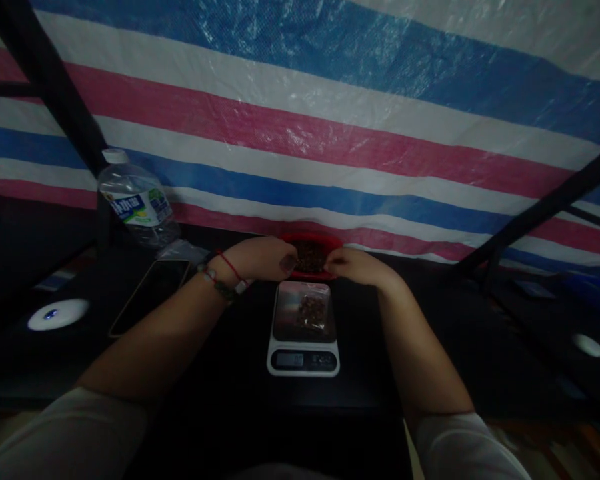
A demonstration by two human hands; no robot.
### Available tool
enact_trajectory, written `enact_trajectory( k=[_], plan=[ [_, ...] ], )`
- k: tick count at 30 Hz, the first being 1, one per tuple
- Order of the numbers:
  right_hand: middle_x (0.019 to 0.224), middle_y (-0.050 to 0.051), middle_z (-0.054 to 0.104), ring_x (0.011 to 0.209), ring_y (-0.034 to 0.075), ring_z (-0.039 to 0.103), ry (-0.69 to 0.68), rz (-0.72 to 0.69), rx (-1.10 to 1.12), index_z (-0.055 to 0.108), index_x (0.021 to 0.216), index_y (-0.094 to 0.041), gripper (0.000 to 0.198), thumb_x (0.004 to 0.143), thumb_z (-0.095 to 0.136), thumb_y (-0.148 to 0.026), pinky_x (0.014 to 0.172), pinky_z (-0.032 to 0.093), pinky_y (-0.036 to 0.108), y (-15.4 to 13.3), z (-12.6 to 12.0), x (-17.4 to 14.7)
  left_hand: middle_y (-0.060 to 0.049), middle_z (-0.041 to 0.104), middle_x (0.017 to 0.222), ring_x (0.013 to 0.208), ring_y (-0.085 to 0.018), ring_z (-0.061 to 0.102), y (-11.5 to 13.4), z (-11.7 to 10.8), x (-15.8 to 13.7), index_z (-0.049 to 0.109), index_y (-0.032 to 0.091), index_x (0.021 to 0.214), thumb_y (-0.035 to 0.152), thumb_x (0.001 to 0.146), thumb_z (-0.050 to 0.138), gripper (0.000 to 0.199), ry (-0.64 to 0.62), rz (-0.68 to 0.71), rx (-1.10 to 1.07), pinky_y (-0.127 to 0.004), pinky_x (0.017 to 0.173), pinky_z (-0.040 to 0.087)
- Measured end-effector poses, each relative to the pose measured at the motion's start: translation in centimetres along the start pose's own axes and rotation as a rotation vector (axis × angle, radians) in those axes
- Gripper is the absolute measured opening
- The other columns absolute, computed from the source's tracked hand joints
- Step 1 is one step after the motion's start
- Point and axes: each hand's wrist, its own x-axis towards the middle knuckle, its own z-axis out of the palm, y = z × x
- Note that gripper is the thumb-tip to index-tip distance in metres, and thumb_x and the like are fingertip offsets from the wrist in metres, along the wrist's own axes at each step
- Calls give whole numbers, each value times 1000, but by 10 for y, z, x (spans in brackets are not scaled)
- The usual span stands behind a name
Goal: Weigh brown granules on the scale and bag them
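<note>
A red bowl [325, 238] filled with small dark brown pieces [310, 257] sits at the back of the black table. At its left rim is my left hand [273, 258], fingers curled closed; anything inside them is hidden. My right hand [353, 263] reaches over the right rim, thumb and fingertips pinched together among the pieces, and what they grip is too small to name. Just in front of the bowl stands a white kitchen scale [303, 373] with a lit display. On its plate lies a small clear plastic bag [314, 313] of similar brown pieces.
Left of my left forearm lie a phone [150, 297] and a white oval device [59, 315]. A large clear bottle [139, 200] stands behind them near crumpled clear plastic [183, 251]. A striped tarp [300, 140] hangs right behind the table, between dark frame bars.
</note>
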Motion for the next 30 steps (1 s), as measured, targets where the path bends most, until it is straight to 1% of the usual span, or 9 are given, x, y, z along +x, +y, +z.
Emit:
enact_trajectory(
  k=[1,3,5,8,12,17,20,23,30],
  plan=[
    [71,1,61,64,13,51,41,-2,16,66,78,-14,26,86,52,-35,59,35,25,-2,-3,-3,-8,70,76,60,-16,58,2,-3,-2,71,16,84,26,84,44,29,3,14,-4,-27,59,40],
    [66,-1,56,60,12,47,53,-12,40,62,73,-15,29,86,50,-38,57,31,25,-7,-7,-7,-7,70,77,61,-15,58,6,-6,-6,71,15,84,26,86,43,30,6,49,-10,-26,59,40],
    [62,-2,50,57,10,42,20,-18,28,59,67,-15,32,86,50,-39,55,28,25,-12,-8,-10,-6,70,77,61,-14,58,11,-9,-8,71,15,83,24,85,44,29,-23,86,-24,-25,59,40],
    [58,-3,45,54,10,38,-25,-4,-1,58,65,-16,34,86,50,-40,54,25,27,-18,-8,-12,-4,70,75,62,-13,58,15,-11,-9,71,15,81,22,82,50,22,-91,145,-57,-23,59,40],
    [57,-4,44,53,9,38,-66,15,-14,58,65,-16,34,86,50,-41,53,25,26,-20,-8,-14,-6,71,77,61,-13,57,15,-7,-9,71,15,81,19,81,54,18,-96,212,-89,-24,59,40],
    [59,-2,52,54,11,43,-104,11,-7,63,68,-15,31,86,49,-37,54,29,26,-17,-8,-13,-6,72,82,66,-14,59,12,-2,-9,72,17,86,20,83,54,19,-111,272,-130,-23,62,42],
    [68,2,61,61,12,51,-155,-20,-8,68,77,-14,25,83,47,-26,57,35,25,-13,-6,-11,-6,72,83,67,-14,60,14,-3,-10,73,16,88,20,82,56,18,-99,268,-136,-24,63,42],
    [78,4,67,68,14,57,-211,-32,-52,71,84,-14,25,79,47,-17,62,39,24,-11,-3,-7,-6,72,83,67,-14,60,18,-6,-11,73,15,90,19,80,57,19,-129,255,-147,-23,62,42],
    [93,6,73,76,16,62,-217,31,-169,73,96,-15,25,83,53,-23,65,41,23,-11,12,7,-6,72,77,62,-13,58,21,-8,-11,73,13,85,20,81,58,17,-184,229,-168,-24,62,40]
  ],
)
